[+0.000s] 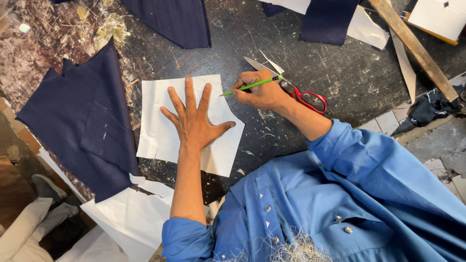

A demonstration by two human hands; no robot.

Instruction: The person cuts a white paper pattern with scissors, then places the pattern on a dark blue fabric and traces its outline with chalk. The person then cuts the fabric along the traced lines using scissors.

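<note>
1. Your left hand (193, 121): flat, palm down, fingers spread wide, holding nothing. It presses on the paper pattern, thumb pointing toward your right hand.

2. Your right hand (259, 91): closed around the pencil, fingers pinched on its shaft. It rests just beyond the pattern's right edge, on the bare table.

3. Pencil (252, 85): green, slim, lying nearly level in your right hand. Its tip points left and meets the pattern's upper right edge.

4. Paper pattern (160, 131): white, roughly square, with a curved cut on its right side and a small notch at its lower left edge. It lies flat on the table in front of you, under your left hand.

5. Scissors (310, 99): red handles, steel blades, lying on the table just behind your right hand. The blades point up and left; the hand covers their middle.

6. Navy cloth (82, 121): a large cut piece with a pointed top, lying left of the pattern, near it but apart. Chalk marks show faintly on it.

7. More navy pieces (170, 19): at the table's far edge, with white paper partly beneath one.

8. Wooden stick (412, 46): lying aslant at the upper right.

9. Loose white sheets (131, 218): at the table's near left edge, below the navy cloth.

10. Table (242, 34): dark, scratched, its surface worn and flaked at the far left.
</note>
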